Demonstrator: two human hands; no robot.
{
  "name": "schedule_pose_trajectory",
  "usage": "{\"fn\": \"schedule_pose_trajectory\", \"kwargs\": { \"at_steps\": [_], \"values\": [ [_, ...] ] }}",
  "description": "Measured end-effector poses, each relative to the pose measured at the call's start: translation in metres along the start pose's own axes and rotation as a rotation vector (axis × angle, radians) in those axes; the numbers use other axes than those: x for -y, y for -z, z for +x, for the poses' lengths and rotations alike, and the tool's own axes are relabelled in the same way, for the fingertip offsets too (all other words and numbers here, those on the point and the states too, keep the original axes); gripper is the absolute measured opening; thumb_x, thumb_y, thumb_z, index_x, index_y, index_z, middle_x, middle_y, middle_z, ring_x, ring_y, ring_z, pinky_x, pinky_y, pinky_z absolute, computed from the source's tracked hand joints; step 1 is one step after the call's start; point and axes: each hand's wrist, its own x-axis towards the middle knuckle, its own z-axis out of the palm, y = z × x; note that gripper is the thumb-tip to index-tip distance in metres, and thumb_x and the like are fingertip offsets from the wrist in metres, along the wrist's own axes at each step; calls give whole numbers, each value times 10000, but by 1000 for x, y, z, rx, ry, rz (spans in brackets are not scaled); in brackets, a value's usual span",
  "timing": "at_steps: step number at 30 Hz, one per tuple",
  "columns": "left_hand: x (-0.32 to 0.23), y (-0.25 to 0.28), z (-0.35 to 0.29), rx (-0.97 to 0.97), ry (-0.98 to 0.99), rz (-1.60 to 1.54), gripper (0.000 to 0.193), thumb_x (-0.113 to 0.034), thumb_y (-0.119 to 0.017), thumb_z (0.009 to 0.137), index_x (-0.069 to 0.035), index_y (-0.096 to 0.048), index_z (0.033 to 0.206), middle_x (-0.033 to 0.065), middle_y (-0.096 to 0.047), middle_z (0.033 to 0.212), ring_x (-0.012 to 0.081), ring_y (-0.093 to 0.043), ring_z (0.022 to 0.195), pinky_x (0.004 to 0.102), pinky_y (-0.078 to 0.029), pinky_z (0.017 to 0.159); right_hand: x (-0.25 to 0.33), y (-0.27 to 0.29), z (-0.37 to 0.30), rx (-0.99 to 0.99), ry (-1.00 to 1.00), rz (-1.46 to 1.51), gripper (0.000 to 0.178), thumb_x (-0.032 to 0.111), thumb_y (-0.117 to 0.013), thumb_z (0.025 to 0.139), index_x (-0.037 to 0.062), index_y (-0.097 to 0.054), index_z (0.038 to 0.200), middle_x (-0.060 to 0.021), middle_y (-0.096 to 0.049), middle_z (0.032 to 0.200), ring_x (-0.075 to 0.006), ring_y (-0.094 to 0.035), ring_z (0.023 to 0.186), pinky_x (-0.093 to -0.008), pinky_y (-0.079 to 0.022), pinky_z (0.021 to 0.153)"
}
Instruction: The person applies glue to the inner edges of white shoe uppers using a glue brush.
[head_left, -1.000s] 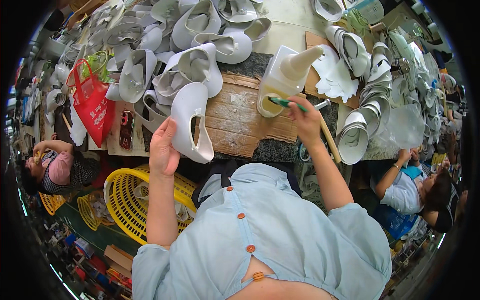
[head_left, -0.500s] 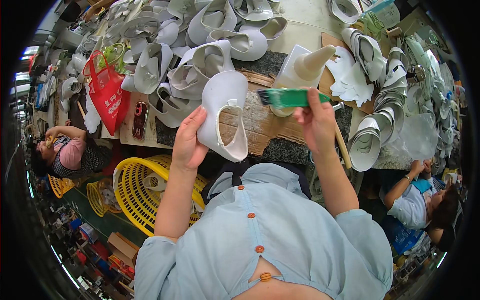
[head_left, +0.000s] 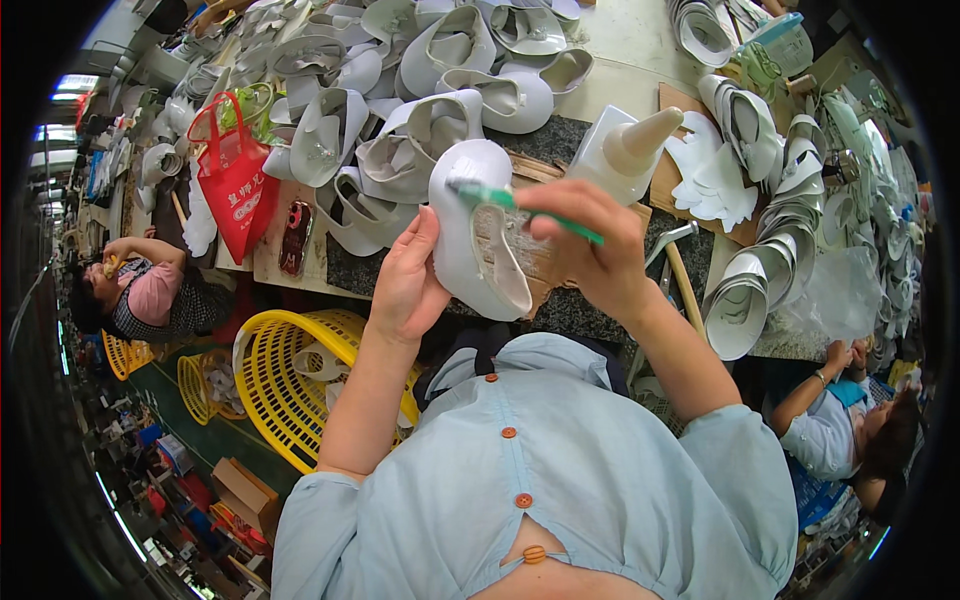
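Fingers of the left hand (head_left: 410, 285) grip a white shoe upper (head_left: 458, 250) above the cardboard (head_left: 536, 168) on a tabletop (head_left: 625, 55), while the right hand's (head_left: 598, 245) fingers clasp a green brush (head_left: 492, 196) over its toe.

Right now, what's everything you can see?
Shoe upper: one, white, centre
Brush: one, green, over shoe upper
Loose uppers: many, white, far left on bench
Bottle: one, whitish, right of brush
Cardboard sheets: two visible, brown, on bench
Hammer: one, tan handle, right
Curled pieces: many, white, right
Bag: one, red, left
Phone-like object: one, dark, beside bag
Baskets: three visible, yellow, lower left
People: two nearby, pink and pale tops, either side
Left hand: one, bare, gripping shoe upper
Right hand: one, bare, gripping brush
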Motion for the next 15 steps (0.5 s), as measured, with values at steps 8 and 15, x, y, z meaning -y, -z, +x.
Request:
{"fn": "schedule_pose_trajectory", "kwargs": {
  "at_steps": [8, 15],
  "values": [
    [-9, 1, 0, 35, 108, -16, 449, -363, -446, 976, -34, -450, 1282, 93, -563, 1198, 197, -546, 1117, 385, -449, 973, 13, 17, 0, 224, 116, -71, 229, 22, -674, 794, 7, -641, 1020, -115, -633, 939, -272, -636, 820, -341, -522, 696],
    [-12, -18, -8, 199, 137, 36, 559, -108, -573, 902, -18, -310, 1386, 92, -482, 1293, 224, -484, 1206, 415, -431, 998, -5, 20, 6, 93, 37, -87, 202, 45, -658, 827, -5, -642, 1022, -142, -640, 967, -265, -641, 861, -331, -515, 734]
  ]
}}
